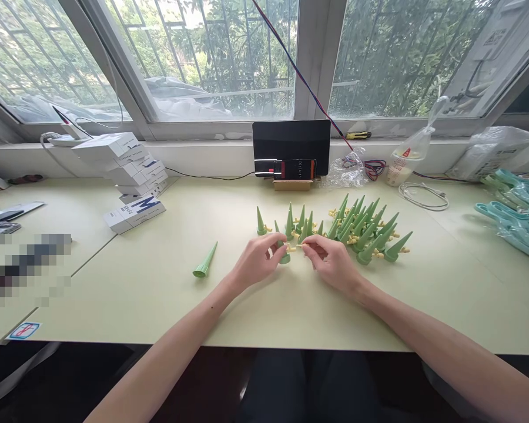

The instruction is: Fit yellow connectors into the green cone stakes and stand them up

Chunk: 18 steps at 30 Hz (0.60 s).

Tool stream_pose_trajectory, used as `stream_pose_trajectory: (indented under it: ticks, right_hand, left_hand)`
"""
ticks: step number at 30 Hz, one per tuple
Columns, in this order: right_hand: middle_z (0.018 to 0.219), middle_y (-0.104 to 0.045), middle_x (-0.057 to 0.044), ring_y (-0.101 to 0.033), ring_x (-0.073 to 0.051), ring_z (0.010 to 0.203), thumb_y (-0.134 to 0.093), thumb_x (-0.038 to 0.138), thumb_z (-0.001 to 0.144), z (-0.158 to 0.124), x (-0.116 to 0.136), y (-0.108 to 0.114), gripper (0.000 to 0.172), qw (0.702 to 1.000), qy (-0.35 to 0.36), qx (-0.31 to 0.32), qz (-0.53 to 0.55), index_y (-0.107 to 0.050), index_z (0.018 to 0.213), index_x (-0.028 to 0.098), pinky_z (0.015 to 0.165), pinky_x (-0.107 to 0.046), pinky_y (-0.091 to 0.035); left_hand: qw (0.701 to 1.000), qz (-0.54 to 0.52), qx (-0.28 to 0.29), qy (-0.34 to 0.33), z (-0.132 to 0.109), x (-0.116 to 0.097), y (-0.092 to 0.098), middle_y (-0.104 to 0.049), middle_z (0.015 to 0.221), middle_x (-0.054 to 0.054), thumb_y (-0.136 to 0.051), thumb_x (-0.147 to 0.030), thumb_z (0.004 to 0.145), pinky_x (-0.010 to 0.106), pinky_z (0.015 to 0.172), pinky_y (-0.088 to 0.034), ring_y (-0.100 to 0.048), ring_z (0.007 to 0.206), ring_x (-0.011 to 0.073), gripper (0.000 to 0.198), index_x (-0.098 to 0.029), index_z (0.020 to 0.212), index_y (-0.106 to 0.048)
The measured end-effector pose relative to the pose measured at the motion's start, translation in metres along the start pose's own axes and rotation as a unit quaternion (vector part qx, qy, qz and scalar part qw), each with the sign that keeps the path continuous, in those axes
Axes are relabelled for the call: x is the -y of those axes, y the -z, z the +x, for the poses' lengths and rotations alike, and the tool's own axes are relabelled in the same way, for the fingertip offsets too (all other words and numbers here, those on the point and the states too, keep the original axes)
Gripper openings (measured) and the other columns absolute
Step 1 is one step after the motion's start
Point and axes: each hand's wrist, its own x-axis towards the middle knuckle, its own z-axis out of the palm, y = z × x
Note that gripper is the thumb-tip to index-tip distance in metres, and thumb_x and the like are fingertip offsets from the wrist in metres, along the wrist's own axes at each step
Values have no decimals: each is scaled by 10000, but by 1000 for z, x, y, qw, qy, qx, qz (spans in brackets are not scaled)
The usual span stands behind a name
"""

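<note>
My left hand (264,256) is closed around a green watering spike (284,258), whose upper part is hidden by the fingers. A small yellow valve (292,248) sticks out of the spike's right side. The fingertips of my right hand (330,258) pinch the outer end of that valve, mostly hiding what they hold. Just behind both hands stand several similar green spikes (290,222) with yellow valves. A denser group of them (365,226) spreads to the right. One loose green spike (205,261) lies on its own to the left, with no yellow part visible.
The pale yellow table (158,294) runs up to the window. White boxes (134,214) are stacked at back left. A phone (295,169) leans against a black screen (291,138). A bagged cup (403,164), a coiled white cable (423,197) and turquoise plastic parts (518,220) are at right.
</note>
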Motion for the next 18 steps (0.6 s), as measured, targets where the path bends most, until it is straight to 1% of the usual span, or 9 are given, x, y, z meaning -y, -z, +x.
stream_pose_trajectory:
  ticks: [3,5,13,18]
  right_hand:
    - [703,-600,-16,-515,-139,574,-524,335,953,1,-1,-1,182,1000,4,-2,-12,-616,902,187,542,-266,-424]
    - [696,-591,-11,-507,-138,570,-529,329,950,1,0,-1,175,1000,6,-4,-17,-617,896,188,539,-267,-418]
    - [715,-598,-17,-520,-135,579,-539,327,945,0,1,-1,172,1000,5,-14,1,-619,911,179,543,-266,-425]
    - [695,-589,-13,-495,-133,567,-548,332,940,0,1,-1,177,1000,7,-8,-3,-626,897,179,538,-267,-414]
  left_hand:
    - [999,-4,-40,2,1,0,1,-645,770,27,-514,-298,929,191,531,-482,-596,645,115,146,-189,960,-607]
    - [999,-4,-49,-1,1,0,1,-645,775,26,-517,-295,930,192,533,-488,-591,631,109,140,-188,966,-601]
    - [999,16,-41,-11,0,0,-2,-652,783,22,-521,-278,933,188,524,-478,-586,617,98,128,-186,971,-601]
    - [999,15,-35,-30,-1,2,-3,-651,785,22,-519,-259,936,197,538,-484,-586,617,100,130,-188,999,-609]
